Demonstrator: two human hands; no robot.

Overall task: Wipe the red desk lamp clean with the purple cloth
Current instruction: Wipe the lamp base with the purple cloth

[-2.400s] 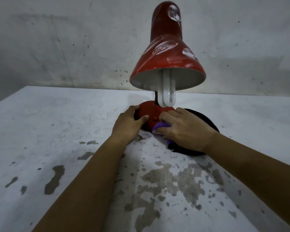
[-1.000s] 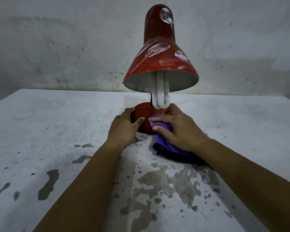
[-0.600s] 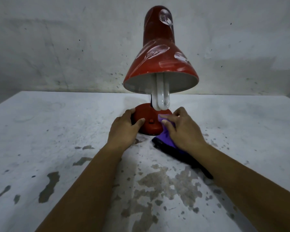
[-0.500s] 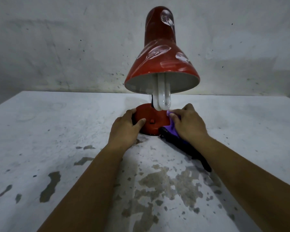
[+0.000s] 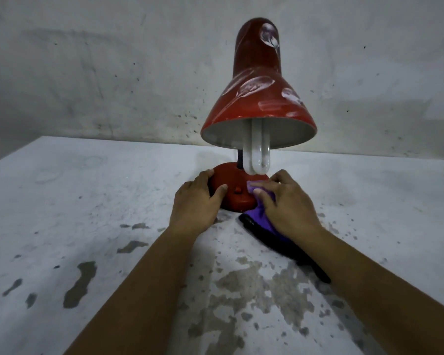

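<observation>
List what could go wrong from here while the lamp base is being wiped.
1. The bare bulb hangs just above the right hand; lifting the purple cloth carelessly could knock it.
2. The shade is big and sits high over the small red base; if the left hand lets go, a push might tip the lamp.
3. Whitish smears on the shade remain and could be missed.

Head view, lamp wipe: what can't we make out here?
- Lamp neck: mostly hidden behind the bulb and shade.
- Base: left flank covered by the left hand, right flank by the purple cloth and right hand.
- Cloth: most of it lies under the right hand and forearm.
- Small switch: too small to read.
- Power cord: not visible.
</observation>
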